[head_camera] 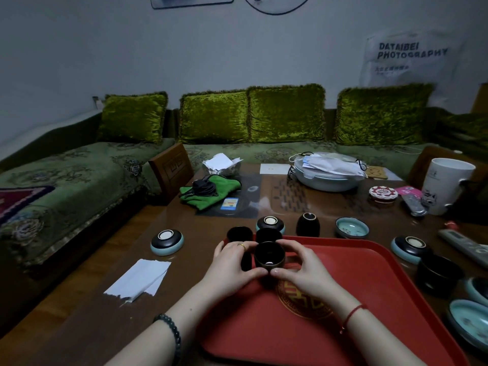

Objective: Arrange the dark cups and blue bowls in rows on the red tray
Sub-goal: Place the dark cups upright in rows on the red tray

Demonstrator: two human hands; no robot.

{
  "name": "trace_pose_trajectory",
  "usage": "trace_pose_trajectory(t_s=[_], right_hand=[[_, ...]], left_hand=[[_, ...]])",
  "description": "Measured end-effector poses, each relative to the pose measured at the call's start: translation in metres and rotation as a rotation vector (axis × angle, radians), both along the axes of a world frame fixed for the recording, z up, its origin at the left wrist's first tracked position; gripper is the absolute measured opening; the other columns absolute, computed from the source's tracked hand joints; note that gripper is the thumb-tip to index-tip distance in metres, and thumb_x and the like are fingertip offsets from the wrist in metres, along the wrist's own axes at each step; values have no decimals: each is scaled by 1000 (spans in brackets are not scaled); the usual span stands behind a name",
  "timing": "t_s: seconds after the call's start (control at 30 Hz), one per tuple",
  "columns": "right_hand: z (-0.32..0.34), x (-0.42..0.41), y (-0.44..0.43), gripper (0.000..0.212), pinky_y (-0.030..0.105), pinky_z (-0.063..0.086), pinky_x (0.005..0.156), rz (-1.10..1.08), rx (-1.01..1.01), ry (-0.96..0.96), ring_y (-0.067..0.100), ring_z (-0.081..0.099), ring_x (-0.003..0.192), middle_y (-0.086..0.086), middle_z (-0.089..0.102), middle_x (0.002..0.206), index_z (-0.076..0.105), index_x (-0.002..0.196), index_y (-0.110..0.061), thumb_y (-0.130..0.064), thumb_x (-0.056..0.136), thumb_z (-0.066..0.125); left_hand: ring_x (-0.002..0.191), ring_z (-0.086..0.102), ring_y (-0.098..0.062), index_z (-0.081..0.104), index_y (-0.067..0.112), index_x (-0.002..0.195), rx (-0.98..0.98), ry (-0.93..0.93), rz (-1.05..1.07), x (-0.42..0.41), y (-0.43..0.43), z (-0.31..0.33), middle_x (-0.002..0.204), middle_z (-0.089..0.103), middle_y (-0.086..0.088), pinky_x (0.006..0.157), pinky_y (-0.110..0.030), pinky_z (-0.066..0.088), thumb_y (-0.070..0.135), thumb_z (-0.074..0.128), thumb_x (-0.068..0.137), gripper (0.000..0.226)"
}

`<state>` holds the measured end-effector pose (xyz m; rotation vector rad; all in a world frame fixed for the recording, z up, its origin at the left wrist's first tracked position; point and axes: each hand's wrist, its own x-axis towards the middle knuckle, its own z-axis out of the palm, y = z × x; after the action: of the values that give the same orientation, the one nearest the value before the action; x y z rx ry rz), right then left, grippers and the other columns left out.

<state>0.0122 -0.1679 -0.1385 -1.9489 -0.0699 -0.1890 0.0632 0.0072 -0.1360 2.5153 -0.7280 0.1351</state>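
Cup (269,256): small, dark, glossy glaze, round wall, upright, mouth open. It stands on the tray (369,299) near the far left corner. Left hand (232,262) and right hand (303,265) enclose it from either side, with fingers curled round the wall and thumbs almost meeting on the near side. Both hands grip it.

Second cup (268,235) is just behind it at the far rim. Third cup (239,233) is to the left of that one; cannot tell if it sits on the tray.

Handling (judgement): probably ceramic, so light, stiff and brittle. The glaze looks slick, and it would chip if knocked against its neighbours. Best hold is opposite sides of the wall at mid-height.

Tray: red, matte, raised rim, rounded corners, gold emblem in the centre.

Bowls on the table (330,207), off the tray: shallow and pale blue. Inverted bowl (167,241) shows a dark underside with a pale foot ring. Upright bowl (352,227) shows a blue-green inside
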Motion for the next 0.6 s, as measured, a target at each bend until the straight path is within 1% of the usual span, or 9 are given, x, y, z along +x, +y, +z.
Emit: trace_pose_trajectory(t_s=[0.17,0.23,0.37,0.47,0.6], right_hand=[[-8,1,2,59,15,54,74,-9,-18,10,15,62,94,0,57,109,51,118,-16,1,67,75],[-10,0,2,59,18,55,76,-4,-19,19,15,63,91,-1,58,108,51,118,-16,1,67,75],[-14,-1,2,57,17,54,73,3,-30,24,8,63,83,-5,60,102,51,115,-18,0,67,75],[-17,-1,1,57,22,55,76,0,-14,22,11,64,85,-7,60,101,51,115,-19,0,67,75],[-18,-1,-2,56,22,55,78,14,9,30,10,64,88,-11,59,101,50,113,-22,-1,67,75]], left_hand=[[132,33,-9,42,27,131,89,-35,-25,1,1,-1,134,52,4,115,-39,3,50,64,73,66],[132,33,-9,42,27,131,120,-37,-38,2,1,0,132,52,3,116,-40,2,51,64,72,67],[134,29,-10,41,28,132,169,-41,-61,3,1,1,135,50,3,116,-40,-1,51,63,72,68],[135,28,-10,40,28,132,176,-41,-64,3,1,1,136,49,4,115,-39,-2,51,62,73,68],[134,28,-10,40,28,133,183,-45,-65,3,0,1,135,50,3,115,-39,-1,54,61,72,69]])
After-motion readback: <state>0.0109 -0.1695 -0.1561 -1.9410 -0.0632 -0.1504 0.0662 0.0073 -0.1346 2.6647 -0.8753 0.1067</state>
